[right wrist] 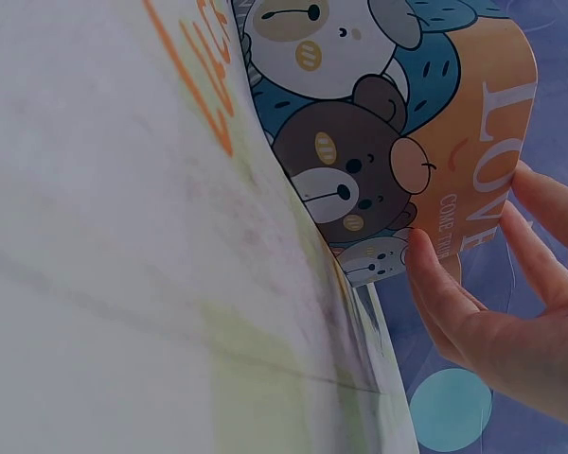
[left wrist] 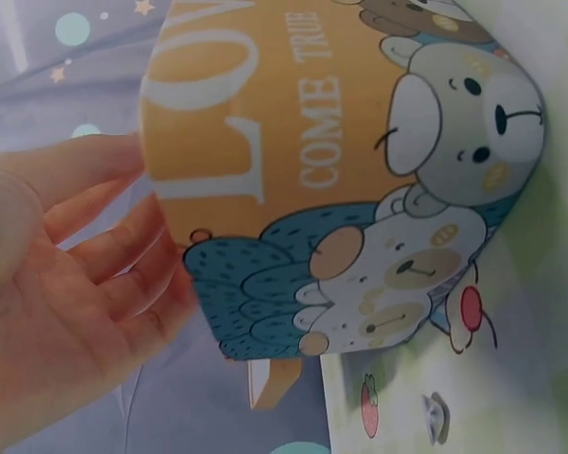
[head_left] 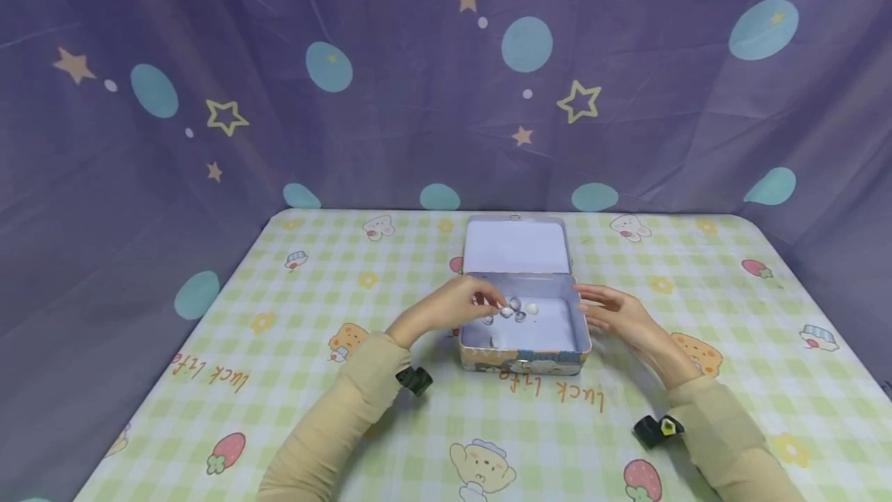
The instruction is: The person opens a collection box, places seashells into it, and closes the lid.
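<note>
An open tin box stands on the table with its lid tipped back. Orange sides with cartoon bears and white lettering show in both wrist views. Small shiny grey-and-white pieces, rather like shells, lie on the box floor. Over the box's left wall reaches my left hand, fingertips down at one of these pieces. The wall hides those fingertips in the left wrist view, so I cannot tell whether they pinch it. My right hand has its extended fingers against the box's right side, near the rim.
A checked tablecloth with cartoon prints covers the table. One small shiny piece lies on the cloth beside the box in the left wrist view. Behind the table hangs a purple curtain with stars and blue ovals.
</note>
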The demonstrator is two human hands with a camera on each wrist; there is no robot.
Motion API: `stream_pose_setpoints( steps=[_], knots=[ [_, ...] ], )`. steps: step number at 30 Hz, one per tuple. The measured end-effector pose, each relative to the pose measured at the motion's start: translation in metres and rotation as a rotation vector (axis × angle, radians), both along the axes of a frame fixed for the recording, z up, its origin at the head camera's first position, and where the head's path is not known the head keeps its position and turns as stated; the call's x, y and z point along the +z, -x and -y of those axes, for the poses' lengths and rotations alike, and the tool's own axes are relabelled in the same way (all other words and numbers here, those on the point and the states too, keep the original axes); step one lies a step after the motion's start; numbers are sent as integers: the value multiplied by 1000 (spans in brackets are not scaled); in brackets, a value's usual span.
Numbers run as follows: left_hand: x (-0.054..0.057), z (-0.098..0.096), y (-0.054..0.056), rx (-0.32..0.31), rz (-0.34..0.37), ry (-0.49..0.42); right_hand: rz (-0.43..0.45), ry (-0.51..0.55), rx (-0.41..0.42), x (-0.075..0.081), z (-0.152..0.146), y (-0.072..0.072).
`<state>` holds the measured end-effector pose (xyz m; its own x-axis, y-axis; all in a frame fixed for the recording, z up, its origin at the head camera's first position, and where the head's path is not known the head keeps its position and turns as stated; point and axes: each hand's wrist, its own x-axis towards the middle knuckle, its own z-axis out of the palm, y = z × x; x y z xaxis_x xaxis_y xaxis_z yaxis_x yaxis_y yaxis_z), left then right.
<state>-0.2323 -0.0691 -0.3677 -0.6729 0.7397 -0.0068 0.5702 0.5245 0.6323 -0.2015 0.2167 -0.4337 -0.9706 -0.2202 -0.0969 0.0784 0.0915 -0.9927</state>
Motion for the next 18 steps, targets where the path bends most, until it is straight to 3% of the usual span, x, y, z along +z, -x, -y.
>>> stream_pose_setpoints(
  steps=[10, 18],
  knots=[
    [-1, 14, 1, 43, -79, -105, -4, 5, 11, 2, 0, -1],
    [-4, 28, 1, 140, -63, -166, 6, -1, 5, 1, 0, -1]
  ],
)
